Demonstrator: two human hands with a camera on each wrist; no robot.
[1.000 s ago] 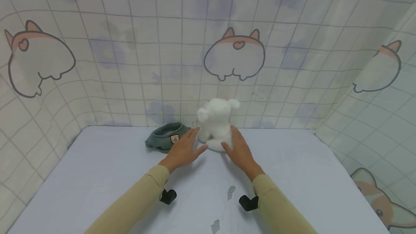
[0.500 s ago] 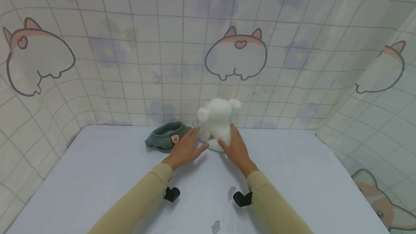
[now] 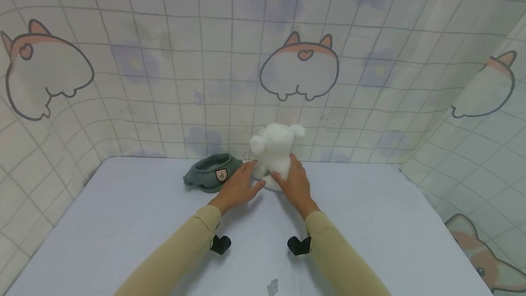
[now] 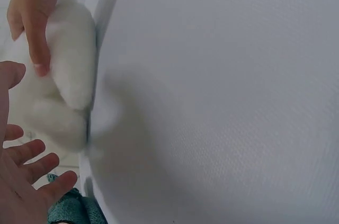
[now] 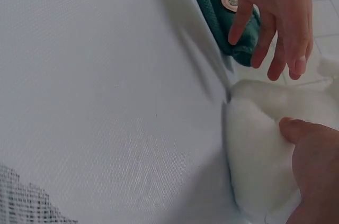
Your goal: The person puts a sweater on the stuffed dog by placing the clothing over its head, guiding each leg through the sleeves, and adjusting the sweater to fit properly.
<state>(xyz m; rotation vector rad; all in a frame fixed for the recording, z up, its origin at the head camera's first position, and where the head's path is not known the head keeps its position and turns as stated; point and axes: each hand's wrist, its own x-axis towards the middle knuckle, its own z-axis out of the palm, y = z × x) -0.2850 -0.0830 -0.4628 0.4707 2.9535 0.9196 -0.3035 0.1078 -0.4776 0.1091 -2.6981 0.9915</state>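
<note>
A white stuffed toy animal [image 3: 276, 143] sits upright at the far side of the table, with its round ears or paws sticking out at the top. My right hand [image 3: 297, 188] grips its right side; in the right wrist view the thumb presses into the white plush [image 5: 259, 150]. On the toy's other side, my left hand [image 3: 237, 188] has its fingers spread, close to the plush; whether the fingertips touch it I cannot tell. Left of that hand lies a small green cloth piece [image 3: 203, 181] with a round opening and a badge, partly hidden behind the fingers.
The table [image 3: 144, 223] has a white cover with a grey worn patch [image 3: 273, 287] near the front. A tile-patterned curtain [image 3: 205, 81] with printed corgis hangs behind and at both sides. Black wrist mounts [image 3: 299, 245] stick out from the sleeves.
My right hand has moved left and forward, its thumb coming across the toy's front. My left hand has shifted slightly right toward the toy. Toy and green cloth stay in place.
</note>
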